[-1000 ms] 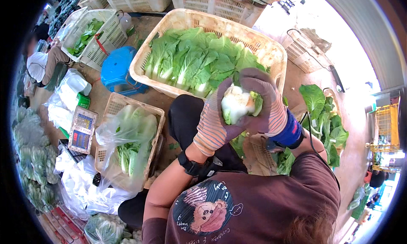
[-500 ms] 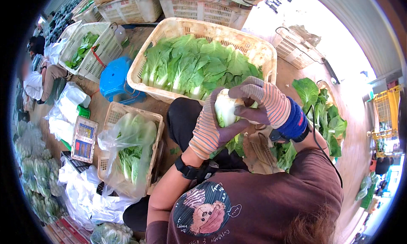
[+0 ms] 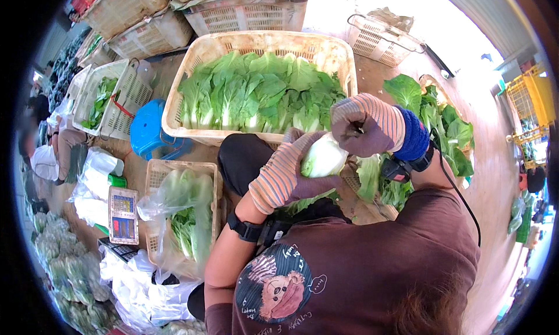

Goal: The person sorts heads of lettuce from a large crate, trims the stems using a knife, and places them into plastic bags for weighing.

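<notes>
Both my hands wear striped work gloves with dark palms. My left hand point(image 3: 289, 173) is wrapped round a head of leafy cabbage point(image 3: 325, 156), its pale white base tilted up to the right and its leaves hanging below the palm. Close by the base, my right hand point(image 3: 368, 125) has its fingers curled in; what they pinch, if anything, is hidden. Just beyond my hands stands a big cream crate point(image 3: 262, 39), where green leafy heads point(image 3: 256, 93) lie packed in rows, pale stems toward me. More loose leafy heads point(image 3: 434, 117) are piled to the right.
On the left is a smaller crate point(image 3: 152, 178) with bagged greens, beside a weighing scale point(image 3: 123, 218) and white plastic bags point(image 3: 140, 282). A blue stool point(image 3: 150, 128) stands by the big crate. Stacked crates point(image 3: 247, 15) line the back. Another person sits far left.
My right hand has come away from the cabbage base and curled up. The cabbage has tipped over in my left hand, its base swinging to the right. The whole view has shifted slightly.
</notes>
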A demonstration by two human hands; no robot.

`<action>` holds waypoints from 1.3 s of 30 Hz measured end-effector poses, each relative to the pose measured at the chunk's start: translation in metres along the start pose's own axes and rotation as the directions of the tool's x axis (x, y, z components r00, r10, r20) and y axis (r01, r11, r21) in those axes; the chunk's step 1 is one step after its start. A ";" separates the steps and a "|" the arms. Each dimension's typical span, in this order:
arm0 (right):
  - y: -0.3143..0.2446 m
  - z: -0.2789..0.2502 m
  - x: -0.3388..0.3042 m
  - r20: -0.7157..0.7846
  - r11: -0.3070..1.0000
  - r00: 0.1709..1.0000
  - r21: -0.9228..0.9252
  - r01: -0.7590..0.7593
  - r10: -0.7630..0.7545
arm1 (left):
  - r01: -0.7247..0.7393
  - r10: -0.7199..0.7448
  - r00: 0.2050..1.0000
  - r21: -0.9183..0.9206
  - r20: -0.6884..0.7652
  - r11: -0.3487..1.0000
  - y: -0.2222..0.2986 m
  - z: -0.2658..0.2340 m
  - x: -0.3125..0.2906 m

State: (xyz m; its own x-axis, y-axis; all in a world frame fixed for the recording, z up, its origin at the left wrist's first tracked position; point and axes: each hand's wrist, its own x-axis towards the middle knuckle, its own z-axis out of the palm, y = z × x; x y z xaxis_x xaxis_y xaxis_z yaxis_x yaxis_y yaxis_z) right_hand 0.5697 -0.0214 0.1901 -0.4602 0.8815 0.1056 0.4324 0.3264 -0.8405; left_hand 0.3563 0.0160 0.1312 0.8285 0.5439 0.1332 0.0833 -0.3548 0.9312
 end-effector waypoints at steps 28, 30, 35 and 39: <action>0.008 0.090 0.046 -0.082 0.965 0.984 0.224 -0.135 0.157 | -0.100 -0.068 0.993 -0.995 -0.102 0.030 -0.084 -0.020 -0.080; 0.001 0.111 0.074 -0.039 0.988 0.999 0.151 -0.025 0.031 | -0.117 -0.389 0.895 -0.956 -0.219 0.269 -0.066 -0.020 -0.083; 0.013 0.138 0.101 -0.025 0.895 0.999 0.443 0.047 -0.040 | -0.057 -0.339 0.866 -0.746 -0.367 0.663 -0.050 -0.039 -0.110; -0.011 0.119 0.108 0.024 0.999 0.999 -0.014 0.040 -0.039 | 0.090 -0.425 0.807 -0.626 -0.411 0.775 -0.022 -0.044 -0.109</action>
State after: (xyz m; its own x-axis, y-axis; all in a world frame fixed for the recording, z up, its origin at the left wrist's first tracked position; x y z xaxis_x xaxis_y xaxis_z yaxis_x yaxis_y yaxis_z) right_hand 0.4233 0.0297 0.1480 -0.4953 0.8596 0.1258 0.4243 0.3657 -0.8284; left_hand 0.2399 -0.0018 0.1113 0.4055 0.9018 -0.1491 -0.2074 0.2497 0.9459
